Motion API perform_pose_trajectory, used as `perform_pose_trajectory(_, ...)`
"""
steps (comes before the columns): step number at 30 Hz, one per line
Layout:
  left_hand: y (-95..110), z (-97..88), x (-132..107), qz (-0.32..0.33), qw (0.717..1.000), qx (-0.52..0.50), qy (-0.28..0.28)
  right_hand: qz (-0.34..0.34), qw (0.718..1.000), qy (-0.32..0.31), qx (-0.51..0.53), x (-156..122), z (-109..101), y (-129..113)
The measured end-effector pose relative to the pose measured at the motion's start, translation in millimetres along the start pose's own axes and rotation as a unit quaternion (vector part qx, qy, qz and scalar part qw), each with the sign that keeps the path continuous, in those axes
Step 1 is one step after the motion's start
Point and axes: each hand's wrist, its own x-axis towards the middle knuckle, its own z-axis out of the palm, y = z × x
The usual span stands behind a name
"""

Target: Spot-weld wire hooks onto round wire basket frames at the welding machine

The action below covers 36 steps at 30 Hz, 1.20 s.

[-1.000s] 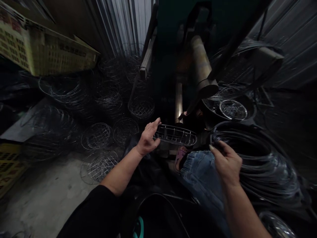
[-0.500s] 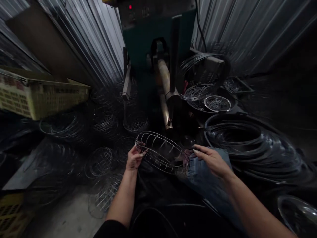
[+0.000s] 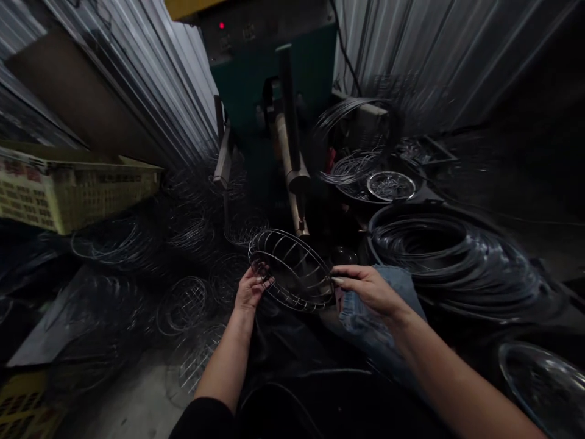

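A round wire basket (image 3: 291,269) is tilted up in front of me, its open side facing me. My left hand (image 3: 251,289) grips its lower left rim with fingers curled round the wire. My right hand (image 3: 365,286) pinches the right rim. Just behind the basket stands the metal arm of a green machine (image 3: 292,177). My knee in blue jeans (image 3: 379,317) lies under my right hand.
Several finished wire baskets (image 3: 185,302) lie heaped on the floor at the left. A big stack of wire rings (image 3: 439,256) sits at the right, with more wire parts (image 3: 390,186) behind. A yellow crate (image 3: 68,189) stands at the left, corrugated metal walls behind.
My right hand left the wire rings and took the basket's right rim. Both hands drew the basket toward me and tipped it up. My view rose toward the machine.
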Motion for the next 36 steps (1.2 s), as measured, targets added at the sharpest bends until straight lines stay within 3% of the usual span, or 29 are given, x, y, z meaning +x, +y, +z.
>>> perform_pose_trajectory(3, -7.6, 12.4, 4.6, -0.05, 0.999, -0.012, 0.017, -0.013, 1.0, 0.018, 0.019, 2.7, 4.4, -7.3)
perform_pose_trajectory(7, -33.6, 27.2, 1.2, -0.122, 0.99, -0.042, 0.052, -0.019, 0.999, 0.019, 0.045, 2.5, 6.6, -6.7)
perform_pose_trajectory(11, -61.9, 31.8, -9.3, -0.188, 0.976, -0.069, 0.088, -0.01, 0.998, 0.009, 0.064, 1.7, 3.7, 4.0)
perform_pose_trajectory(14, -73.2, 31.9, -15.4, -0.201, 0.971, -0.073, 0.102, -0.005, 0.997, 0.011, 0.07, 2.4, 1.2, 11.1)
perform_pose_trajectory(24, -80.2, 32.1, -24.0, -0.216, 0.971, -0.049, 0.095, -0.016, 0.995, 0.079, 0.057, 24.5, 9.4, 8.2)
perform_pose_trajectory(36, -79.6, 27.2, -39.5, -0.256, 0.949, -0.099, 0.154, 0.021, 0.998, 0.061, -0.014, 30.3, 22.4, 40.0)
